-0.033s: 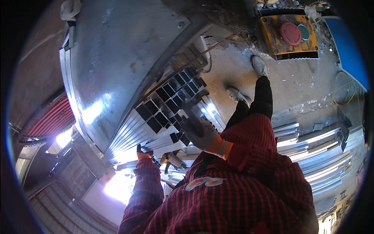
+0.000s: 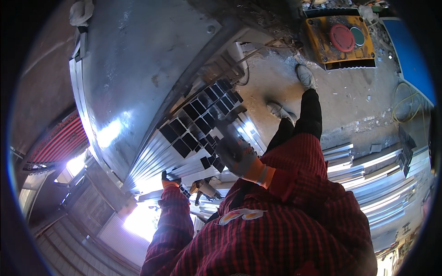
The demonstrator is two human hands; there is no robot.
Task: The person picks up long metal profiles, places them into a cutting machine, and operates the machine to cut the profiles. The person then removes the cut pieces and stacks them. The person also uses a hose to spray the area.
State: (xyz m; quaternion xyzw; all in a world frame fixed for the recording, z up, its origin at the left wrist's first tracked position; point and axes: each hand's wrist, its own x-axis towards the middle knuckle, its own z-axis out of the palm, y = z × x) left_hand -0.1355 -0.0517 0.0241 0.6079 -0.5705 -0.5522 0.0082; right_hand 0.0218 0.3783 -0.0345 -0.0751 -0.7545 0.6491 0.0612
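Observation:
A bundle of silvery rectangular metal tubes (image 2: 152, 152) lies at centre left, its dark hollow ends (image 2: 193, 110) turned toward me. Along the bundle's near side, my left hand (image 2: 171, 179), in a dark glove with an orange cuff, is closed on a metal tube (image 2: 195, 173); its thumb sticks up and its other fingers are partly hidden. Just right of the tube ends is my right hand (image 2: 238, 158), in a grey and black glove with an orange cuff. Its fingers blur into a dark shape beside the ends, so their grip is unclear.
Beyond the bundle stands a big grey metal panel (image 2: 138, 60). A yellow control box (image 2: 317, 41) with a red and a green button is at the far right, near a blue panel (image 2: 410, 55). Long metal profiles (image 2: 382, 184) lie on the floor to my right.

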